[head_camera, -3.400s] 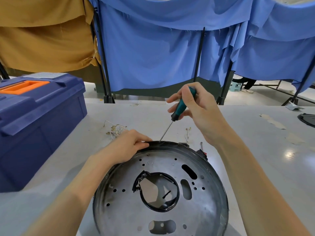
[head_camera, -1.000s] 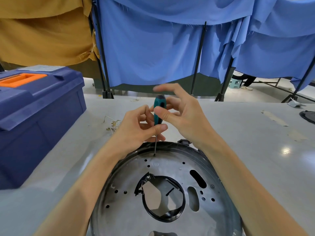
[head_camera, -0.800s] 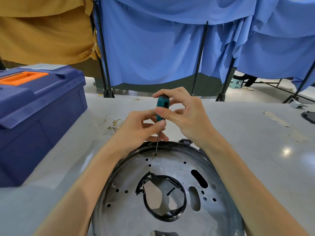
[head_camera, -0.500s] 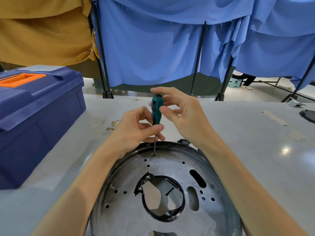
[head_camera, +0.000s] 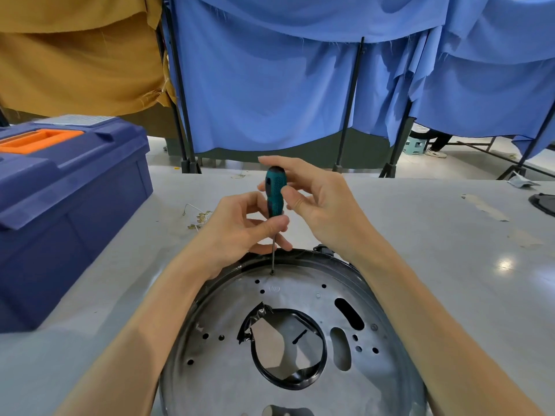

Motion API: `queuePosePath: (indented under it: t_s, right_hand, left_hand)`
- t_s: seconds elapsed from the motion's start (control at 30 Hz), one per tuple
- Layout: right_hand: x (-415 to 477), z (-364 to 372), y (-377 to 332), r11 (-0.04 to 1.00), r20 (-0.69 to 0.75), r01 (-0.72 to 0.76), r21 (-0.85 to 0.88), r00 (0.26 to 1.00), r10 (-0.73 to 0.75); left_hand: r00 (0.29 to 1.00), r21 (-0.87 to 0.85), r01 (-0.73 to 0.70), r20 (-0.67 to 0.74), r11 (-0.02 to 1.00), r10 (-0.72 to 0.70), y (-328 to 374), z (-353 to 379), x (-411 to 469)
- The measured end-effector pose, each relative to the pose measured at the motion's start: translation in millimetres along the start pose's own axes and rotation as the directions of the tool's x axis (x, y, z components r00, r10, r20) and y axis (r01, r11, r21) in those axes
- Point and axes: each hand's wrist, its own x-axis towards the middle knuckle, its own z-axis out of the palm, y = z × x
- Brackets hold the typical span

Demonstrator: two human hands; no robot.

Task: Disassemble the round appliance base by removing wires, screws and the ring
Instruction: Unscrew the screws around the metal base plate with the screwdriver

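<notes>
The round metal appliance base (head_camera: 303, 385) lies flat on the table in front of me, with a black ring (head_camera: 321, 352) round its centre hole. A teal-handled screwdriver (head_camera: 274, 195) stands upright, its tip in a screw (head_camera: 272, 272) near the base's far rim. My left hand (head_camera: 240, 229) pinches the lower end of the handle between thumb and fingers. My right hand (head_camera: 318, 202) is at the upper handle, thumb and fingers touching it, the other fingers spread.
A blue toolbox (head_camera: 60, 205) with an orange handle stands on the table at the left. Loose wires and small parts (head_camera: 196, 216) lie beyond my left hand. A dark object (head_camera: 543, 202) sits at the table's right edge. Blue and tan curtains hang behind.
Since 3.4 s ago my left hand left the base's rim and took the screwdriver, which now stands upright on the screw. Over the last second my right fingers shift on the handle.
</notes>
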Motion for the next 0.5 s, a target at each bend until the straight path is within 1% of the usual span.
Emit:
queuePosePath:
  t_s: [0.1,0.2,0.3,0.4,0.5]
  right_hand:
    - [0.2,1.8,-2.7,1.000,-0.028,0.023,-0.003,0.999,-0.023]
    - [0.9,0.4,-2.2,0.999,-0.072,0.040,-0.003,0.997,-0.040]
    - [1.1,-1.4,-2.2,0.999,-0.060,0.039,-0.007,0.997,-0.040]
    - [-0.4,-4.3,-0.9,0.999,-0.064,0.031,-0.024,0.997,-0.032]
    - [-0.9,-2.8,-0.2,1.000,-0.046,-0.007,0.004,0.999,0.007]
  left_hand:
    - [1.000,0.063,-0.030,-0.007,0.998,0.030,-1.1,-1.1,-0.9]
    - [1.000,0.063,-0.007,-0.021,0.998,0.008,-1.6,0.3,-0.5]
    - [0.999,0.070,-0.033,0.043,0.997,0.030,-2.5,2.6,-1.3]
    - [0.995,0.039,0.006,0.101,0.999,-0.010,-0.2,2.3,-2.6]
    - [0.996,0.040,0.016,0.086,0.999,-0.019,-0.3,-0.3,-2.0]
